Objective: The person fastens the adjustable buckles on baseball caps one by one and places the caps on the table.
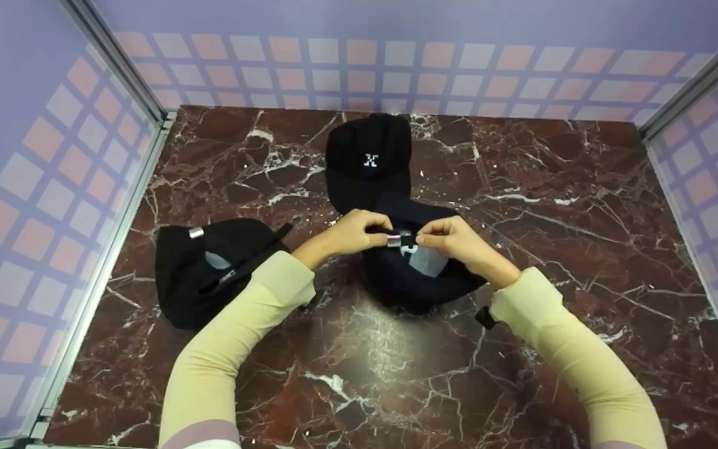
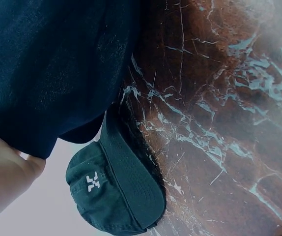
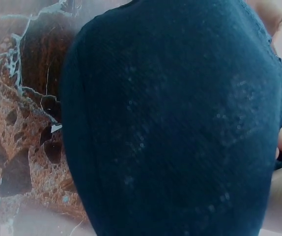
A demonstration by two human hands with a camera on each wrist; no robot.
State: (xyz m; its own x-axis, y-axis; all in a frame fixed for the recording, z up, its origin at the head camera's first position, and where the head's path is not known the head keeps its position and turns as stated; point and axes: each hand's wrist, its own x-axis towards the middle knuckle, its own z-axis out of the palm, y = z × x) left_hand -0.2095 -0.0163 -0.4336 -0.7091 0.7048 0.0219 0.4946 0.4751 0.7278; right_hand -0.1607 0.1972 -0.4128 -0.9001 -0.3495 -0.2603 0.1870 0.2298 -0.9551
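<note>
Fingers [image 1: 373, 218] of the left hand [image 1: 356, 232] and the right hand [image 1: 455, 242] are gripping the dark strap [image 1: 410, 239] of a navy cap [image 1: 396, 280], pinching it on either side of a silvery clasp [image 1: 394, 241]. Lavender walls [image 1: 396, 19] with pink and pale squares are enclosing the marbled bench [image 1: 583, 199] at the back and both sides. Pale yellow sleeves [image 1: 209, 349] are reaching in over it. Near the middle, the navy cap is sitting beneath the hands, its brim pointing toward the back wall and its opening showing a grey patch [image 1: 427, 260] inside; whether it is touching the bench is unclear. In the right wrist view, dark cloth is filling most of the picture. To the left, a black cap [image 1: 181, 280] is lying partly behind the left sleeve. Farther back, an emblem cap [image 1: 365, 134], also black, is resting crown-away, its brim just beside the navy one. Smallest, its white emblem [image 1: 371, 160] is facing the person.
</note>
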